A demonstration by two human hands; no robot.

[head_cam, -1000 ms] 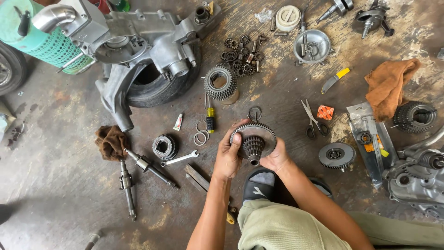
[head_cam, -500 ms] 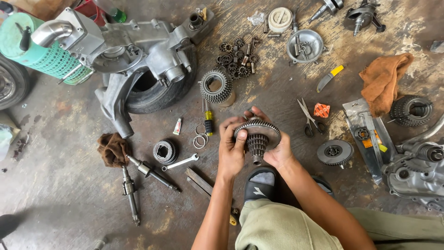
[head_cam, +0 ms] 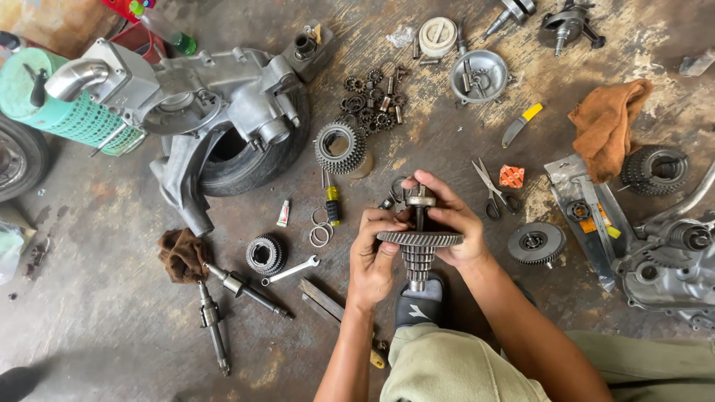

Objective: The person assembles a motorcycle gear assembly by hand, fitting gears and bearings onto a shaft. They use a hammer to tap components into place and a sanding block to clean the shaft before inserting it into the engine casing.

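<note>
Both hands grasp the gear cluster (head_cam: pixel 418 242) above the floor | left hand (head_cam: pixel 372 257) fingers clench the big toothed rim | right hand (head_cam: pixel 450 227) pinches the shaft top | change: cluster now turned side-on, earlier face-up | small gears now visible for checking.

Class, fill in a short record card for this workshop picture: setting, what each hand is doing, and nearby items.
Setting: stained concrete floor, parts spread out
Left hand: grips the gear cluster by its toothed rim
Right hand: grips the gear cluster's shaft end and rim
Nearby: scissors, spanner, toothed gear, orange rag
</note>
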